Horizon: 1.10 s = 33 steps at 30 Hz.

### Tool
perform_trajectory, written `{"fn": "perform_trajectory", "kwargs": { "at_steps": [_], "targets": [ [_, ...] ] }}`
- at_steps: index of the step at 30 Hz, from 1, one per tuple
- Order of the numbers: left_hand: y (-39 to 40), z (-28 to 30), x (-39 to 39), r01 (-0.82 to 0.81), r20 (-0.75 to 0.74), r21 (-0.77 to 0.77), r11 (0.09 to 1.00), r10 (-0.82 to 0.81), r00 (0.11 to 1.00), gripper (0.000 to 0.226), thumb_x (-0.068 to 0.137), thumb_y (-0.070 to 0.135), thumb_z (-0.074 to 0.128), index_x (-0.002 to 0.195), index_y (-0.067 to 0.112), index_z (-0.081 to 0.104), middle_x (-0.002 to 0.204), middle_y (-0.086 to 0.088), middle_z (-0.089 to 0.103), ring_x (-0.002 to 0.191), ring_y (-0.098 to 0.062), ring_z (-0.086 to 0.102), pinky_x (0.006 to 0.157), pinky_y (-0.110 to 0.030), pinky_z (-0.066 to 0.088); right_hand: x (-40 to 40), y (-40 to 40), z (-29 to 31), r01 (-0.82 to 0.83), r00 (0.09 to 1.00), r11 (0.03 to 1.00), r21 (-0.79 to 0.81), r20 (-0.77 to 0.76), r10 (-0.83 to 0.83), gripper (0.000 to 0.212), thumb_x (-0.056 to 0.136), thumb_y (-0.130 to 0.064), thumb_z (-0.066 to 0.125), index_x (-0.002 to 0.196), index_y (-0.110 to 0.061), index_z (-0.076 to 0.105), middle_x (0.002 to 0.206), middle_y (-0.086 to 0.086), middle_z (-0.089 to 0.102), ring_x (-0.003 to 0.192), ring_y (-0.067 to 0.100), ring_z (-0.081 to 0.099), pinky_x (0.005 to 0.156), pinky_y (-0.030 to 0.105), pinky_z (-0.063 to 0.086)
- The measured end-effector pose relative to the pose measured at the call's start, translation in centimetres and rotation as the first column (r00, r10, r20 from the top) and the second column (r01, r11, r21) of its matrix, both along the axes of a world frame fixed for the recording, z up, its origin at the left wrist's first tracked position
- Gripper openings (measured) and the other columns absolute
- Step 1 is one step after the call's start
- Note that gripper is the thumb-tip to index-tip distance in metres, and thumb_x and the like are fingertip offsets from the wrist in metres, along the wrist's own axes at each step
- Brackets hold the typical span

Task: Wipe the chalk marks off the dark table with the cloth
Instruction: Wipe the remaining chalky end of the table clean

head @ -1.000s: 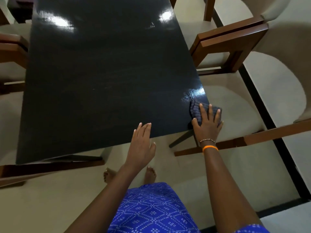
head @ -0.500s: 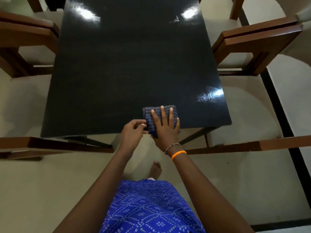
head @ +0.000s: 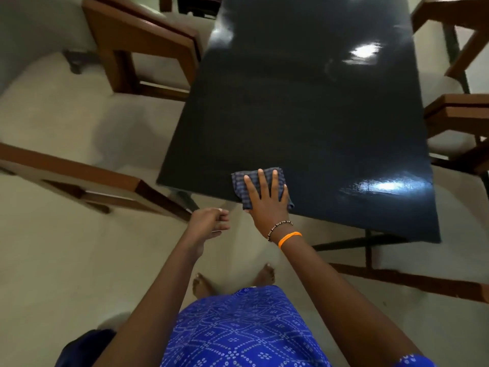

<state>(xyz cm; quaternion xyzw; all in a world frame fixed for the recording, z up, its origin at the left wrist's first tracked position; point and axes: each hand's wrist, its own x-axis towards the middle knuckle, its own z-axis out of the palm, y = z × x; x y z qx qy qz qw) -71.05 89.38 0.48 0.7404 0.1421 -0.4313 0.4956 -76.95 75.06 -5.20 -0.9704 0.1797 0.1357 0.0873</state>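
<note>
Wiping was underway: our right hand (head: 267, 200) pressed flat-fingered on the cloth (head: 239, 181) at the table (head: 317, 115) edge, our left hand (head: 209, 221) loosely curled, empty; next sweep probably needed steady pressure.

Your dark glossy table (head: 304, 115) carries one folded blue checked cloth (head: 239, 181), lying at its six o'clock edge and slightly overhanging it.

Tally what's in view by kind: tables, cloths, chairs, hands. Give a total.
Tables: 1, the dark table
Cloths: 1, the cloth under the right hand
Chairs: 4 partly in view, at and
Hands: 2, with the left hand off the table
Total: 8
</note>
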Motion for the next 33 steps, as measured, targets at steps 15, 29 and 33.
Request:
{"fn": "perform_trajectory", "kwargs": {
  "at_steps": [15, 29, 33],
  "targets": [
    [12.4, -1.5, 7.1, -0.288, 0.001, -0.075, 0.955, 0.289, 0.957, 0.023, 0.092, 0.016, 0.046, 0.078, 0.016, 0.065, 0.08, -0.002, 0.066, 0.076, -0.019, 0.064, 0.077, -0.033, 0.05, 14.9, 13.2, 0.4, -0.272, 0.961, 0.962, -0.031, 0.05, 0.273, 0.067, 0.096, -0.028, 0.045, 0.15, -0.025, 0.005, 0.16, 0.012, -0.002, 0.145, 0.041, -0.009, 0.112, 0.064, 0.007],
    [14.3, -0.6, 11.1, -0.354, -0.169, -0.666, 0.657, 0.329, 0.929, 0.051, 0.091, 0.051, 0.034, 0.122, 0.018, 0.056, 0.121, -0.009, 0.064, 0.11, -0.023, 0.062, 0.085, -0.034, 0.054, 14.6, 16.6, 6.6, -0.211, 0.961, 0.865, 0.456, 0.257, 0.099, 0.056, 0.09, -0.02, 0.056, 0.142, -0.018, 0.036, 0.148, 0.007, 0.035, 0.142, 0.028, 0.018, 0.108, 0.05, 0.028],
    [14.5, -0.1, 10.5, -0.434, -0.158, -0.608, 0.665, 0.435, 0.887, 0.041, 0.089, 0.032, 0.051, 0.126, 0.012, 0.053, 0.118, -0.01, 0.064, 0.104, -0.023, 0.064, 0.08, -0.034, 0.056, 13.6, 16.3, 7.3, -0.32, 0.944, 0.729, 0.605, 0.268, 0.192, 0.065, 0.084, -0.021, 0.068, 0.141, -0.012, 0.039, 0.152, 0.01, 0.032, 0.144, 0.027, 0.019, 0.12, 0.043, 0.015]
  ]
}}
